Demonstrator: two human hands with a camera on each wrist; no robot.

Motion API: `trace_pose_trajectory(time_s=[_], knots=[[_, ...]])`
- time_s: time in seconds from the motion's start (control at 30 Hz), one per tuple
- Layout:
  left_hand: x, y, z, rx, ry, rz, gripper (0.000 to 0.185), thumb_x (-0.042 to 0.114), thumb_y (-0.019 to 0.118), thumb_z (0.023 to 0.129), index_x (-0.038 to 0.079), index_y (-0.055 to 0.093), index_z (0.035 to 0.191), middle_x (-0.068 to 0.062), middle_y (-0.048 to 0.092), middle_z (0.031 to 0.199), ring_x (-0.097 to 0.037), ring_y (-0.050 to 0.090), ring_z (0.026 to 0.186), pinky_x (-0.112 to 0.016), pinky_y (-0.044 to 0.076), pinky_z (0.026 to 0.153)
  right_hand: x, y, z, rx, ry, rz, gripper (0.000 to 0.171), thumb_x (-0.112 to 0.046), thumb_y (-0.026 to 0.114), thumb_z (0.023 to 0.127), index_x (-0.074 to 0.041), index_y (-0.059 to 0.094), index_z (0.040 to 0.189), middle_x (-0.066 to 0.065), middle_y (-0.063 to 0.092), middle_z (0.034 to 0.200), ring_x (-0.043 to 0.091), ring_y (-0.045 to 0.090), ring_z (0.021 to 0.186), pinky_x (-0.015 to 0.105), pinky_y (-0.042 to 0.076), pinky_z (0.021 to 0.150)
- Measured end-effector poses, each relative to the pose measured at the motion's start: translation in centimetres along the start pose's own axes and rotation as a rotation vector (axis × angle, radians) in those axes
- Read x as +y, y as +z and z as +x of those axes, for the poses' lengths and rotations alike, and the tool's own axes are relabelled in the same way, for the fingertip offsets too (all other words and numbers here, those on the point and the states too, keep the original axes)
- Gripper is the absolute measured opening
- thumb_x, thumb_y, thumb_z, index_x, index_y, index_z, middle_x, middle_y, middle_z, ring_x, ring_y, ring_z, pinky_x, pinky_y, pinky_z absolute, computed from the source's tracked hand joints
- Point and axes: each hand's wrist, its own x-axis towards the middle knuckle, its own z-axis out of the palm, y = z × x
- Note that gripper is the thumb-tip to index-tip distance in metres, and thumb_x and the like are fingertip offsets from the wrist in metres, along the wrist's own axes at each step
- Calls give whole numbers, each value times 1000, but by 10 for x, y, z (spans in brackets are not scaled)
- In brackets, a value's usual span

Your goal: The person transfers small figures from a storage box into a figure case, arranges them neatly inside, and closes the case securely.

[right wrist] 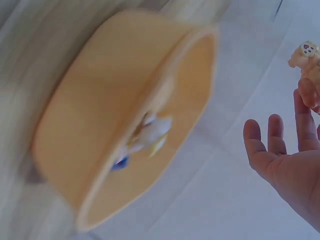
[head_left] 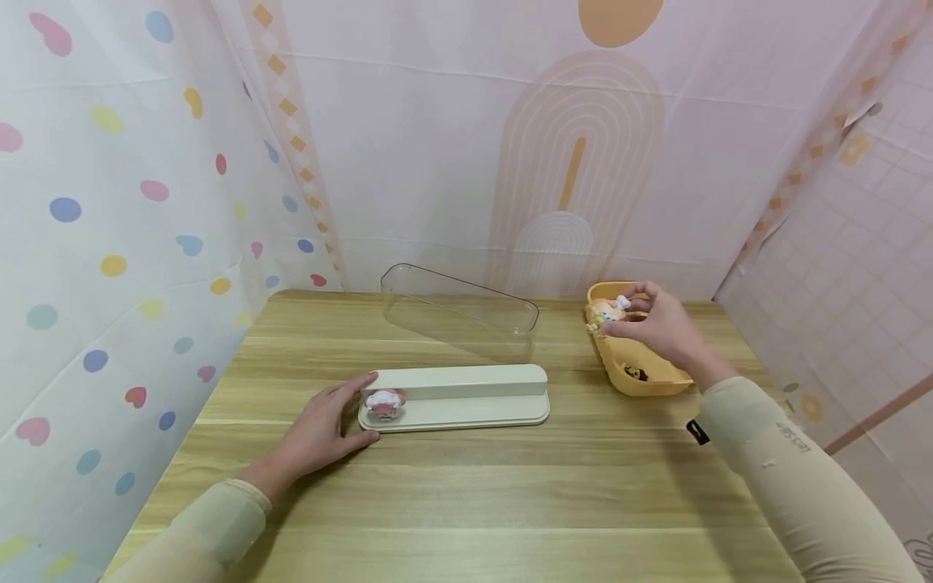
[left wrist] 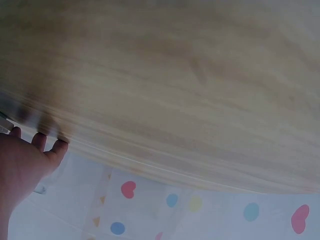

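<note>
The cream tray [head_left: 466,409] lies near the middle of the wooden bench [head_left: 466,494], a long stepped base with a raised back ledge. On its left end stands a small pink and white figure [head_left: 384,403]. The left hand [head_left: 321,433] lies flat on the bench at that same end, fingers straight and relaxed, its fingertips touching the tray's left edge just beside the pink figure; it grips nothing. In the left wrist view only the fingertips [left wrist: 37,140] show against the blurred bench, so nothing more can be told from there.

Just behind the tray, tilted with its open side facing forward, lies a clear plastic cover [head_left: 459,312].

To the right of the tray and apart from it sits a yellow bowl [head_left: 641,380], oblong, near the bench's far right side. The right hand [head_left: 659,328] is above the bowl's far end, and its fingertips pinch a small cream and orange figure [head_left: 605,310] held over the rim. The right wrist view shows that figure [right wrist: 305,55] at the fingertips [right wrist: 307,95], with the remaining fingers spread loosely. Another small toy [head_left: 636,372] with a dark part lies in the bowl's near end, and the wrist view shows a blurred white, yellow and blue toy [right wrist: 145,135] inside the bowl.

Patterned curtains [head_left: 124,202] hang around the bench behind and to both sides of the tray.
</note>
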Motion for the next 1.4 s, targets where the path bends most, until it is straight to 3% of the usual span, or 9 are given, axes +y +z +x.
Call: trace_pose_trajectory(time_s=[0.37, 0.47, 0.63, 0.77, 0.9, 1.27, 1.4], knots=[[1, -1, 2, 6, 6, 6, 94, 34, 93, 84, 18, 42, 162, -20, 65, 148, -51, 62, 131, -71, 44, 112, -41, 55, 3, -42, -200, -44, 58, -19, 96, 81, -5, 56, 121, 14, 78, 106, 13, 69, 92, 20, 52, 73], [2, -2, 2, 18, 10, 4, 95, 33, 94, 84, 18, 43, 162, -20, 66, 148, -51, 62, 130, -72, 44, 111, -49, 74, 5, -66, -231, -49, 57, -18, 96, 82, -6, 57, 121, 14, 77, 114, 21, 73, 104, 24, 54, 80], [2, -2, 1, 20, 10, 4, 94, 34, 93, 84, 19, 43, 162, -20, 66, 148, -51, 62, 130, -72, 43, 111, -60, 107, 8, -114, -288, -65, 58, -18, 96, 80, -8, 58, 122, 16, 74, 127, 34, 70, 128, 45, 56, 101], [2, -1, 0, 12, 4, 6, 95, 34, 93, 84, 19, 42, 162, -20, 65, 148, -51, 62, 131, -72, 43, 111, -67, 133, 8, -176, -329, -73, 60, -18, 97, 78, -8, 58, 123, 14, 73, 127, 34, 69, 130, 53, 54, 108], [2, -1, 0, 12, 4, 7, 95, 33, 93, 84, 18, 42, 162, -20, 66, 148, -52, 62, 130, -72, 44, 111, -74, 158, 5, -222, -378, -82, 59, -18, 97, 79, -9, 59, 122, 9, 73, 123, 30, 69, 127, 52, 56, 107], [0, 0, 1, -1, -5, 9, 96, 34, 93, 84, 18, 42, 163, -20, 64, 150, -52, 61, 132, -72, 43, 112, -78, 217, -3, -225, -564, -251, 50, -20, 97, 79, -11, 62, 114, 7, 73, 119, 25, 70, 120, 46, 57, 107], [0, 1, 1, 0, 3, 9, 95, 35, 93, 84, 18, 42, 163, -19, 64, 150, -51, 61, 132, -71, 43, 112, -77, 231, -7, -202, -581, -356, 48, -26, 96, 81, -14, 64, 114, 5, 77, 119, 26, 64, 121, 48, 48, 116]])
